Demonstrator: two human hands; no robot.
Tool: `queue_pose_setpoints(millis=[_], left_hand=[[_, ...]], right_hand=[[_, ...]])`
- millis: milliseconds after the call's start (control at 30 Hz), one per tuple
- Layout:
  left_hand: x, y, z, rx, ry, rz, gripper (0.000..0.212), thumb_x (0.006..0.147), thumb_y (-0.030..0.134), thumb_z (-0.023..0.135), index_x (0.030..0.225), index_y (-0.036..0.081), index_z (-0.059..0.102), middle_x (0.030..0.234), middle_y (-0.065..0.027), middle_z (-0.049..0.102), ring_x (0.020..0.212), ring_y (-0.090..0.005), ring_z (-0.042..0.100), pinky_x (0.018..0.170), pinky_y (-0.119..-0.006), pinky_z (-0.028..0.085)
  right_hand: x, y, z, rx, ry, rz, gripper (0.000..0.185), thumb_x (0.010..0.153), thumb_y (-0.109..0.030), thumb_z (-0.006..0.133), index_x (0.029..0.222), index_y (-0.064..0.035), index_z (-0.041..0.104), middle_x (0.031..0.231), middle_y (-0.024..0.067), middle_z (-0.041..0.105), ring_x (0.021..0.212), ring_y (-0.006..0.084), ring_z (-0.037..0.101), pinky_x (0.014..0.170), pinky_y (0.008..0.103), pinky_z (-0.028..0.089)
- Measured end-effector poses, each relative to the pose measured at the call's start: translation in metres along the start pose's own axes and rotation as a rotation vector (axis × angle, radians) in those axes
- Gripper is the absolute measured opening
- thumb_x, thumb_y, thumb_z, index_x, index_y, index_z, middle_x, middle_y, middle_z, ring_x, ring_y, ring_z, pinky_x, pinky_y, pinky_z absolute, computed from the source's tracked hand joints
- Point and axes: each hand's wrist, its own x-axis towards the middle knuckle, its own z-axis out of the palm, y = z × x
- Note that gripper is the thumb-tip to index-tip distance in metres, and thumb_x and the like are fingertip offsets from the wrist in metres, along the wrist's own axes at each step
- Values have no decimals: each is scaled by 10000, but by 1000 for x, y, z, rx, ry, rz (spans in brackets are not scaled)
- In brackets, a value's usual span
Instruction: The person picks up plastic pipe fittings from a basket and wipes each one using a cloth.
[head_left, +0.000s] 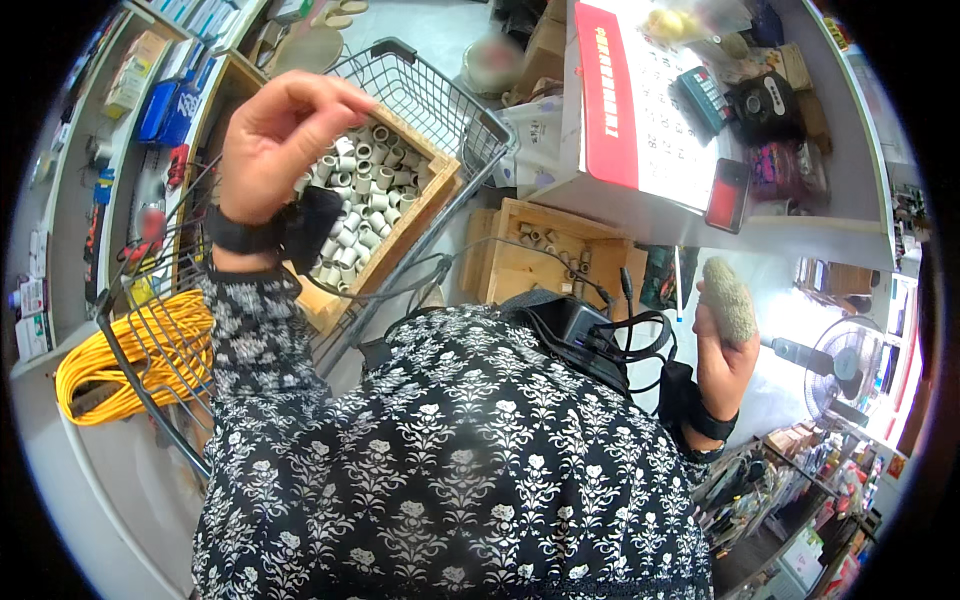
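Observation:
My left hand (274, 139) is raised over a wooden box (409, 210) full of short grey tubular fittings (367, 202), probably plastic pipe couplings. Its fingers are curled, with thumb and forefinger close together near the box's far edge. Whether anything small is pinched between them is hidden. The box rests on a black wire shopping basket (427, 82). Off to the right, my right hand (724, 375) is apart from the boxes, with a rough, fuzzy grey-green oblong piece (729, 300) in its fingers. A second wooden box (517, 262) holds several loose fittings (540, 236).
A white counter bears a calendar sheet (607, 97), a calculator (703, 97) and a phone (727, 195) at its edge. Black cables (375, 294) hang across my front. Coiled yellow cable (135, 360) and stocked shelves (135, 82) lie left; a fan (844, 364) stands right.

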Motion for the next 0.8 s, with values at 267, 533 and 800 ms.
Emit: queue_pose_setpoints(millis=[267, 533, 800], left_hand=[[-41, -174, -96, 115, 394, -627, 155, 918, 211, 666, 916, 56, 673, 824, 50, 634, 679, -34, 508, 611, -194, 400], [-101, -319, -121, 421, 219, -883, 322, 859, 104, 616, 1174, 56, 658, 1086, -93, 691, 995, -172, 644, 868, -288, 490], [-99, -349, -110, 950, -306, -1042, 555, 797, 206, 623, 1344, 195, 532, 1480, -173, 384, 1311, -300, 437, 1086, -408, 362]], right_hand=[[-11, -6, -3, 2, 70, 161, 232, 875, 32, 607, 1106, 53, 620, 1109, 90, 621, 975, 158, 566, 860, 281, 440], [-22, -17, -8, -66, 92, 263, 242, 893, 10, 609, 1133, 43, 612, 1112, 66, 612, 976, 140, 551, 855, 261, 431], [-34, -27, -11, -134, 168, 386, 303, 892, -12, 621, 1190, 37, 595, 1118, 64, 634, 969, 132, 569, 847, 266, 447]])
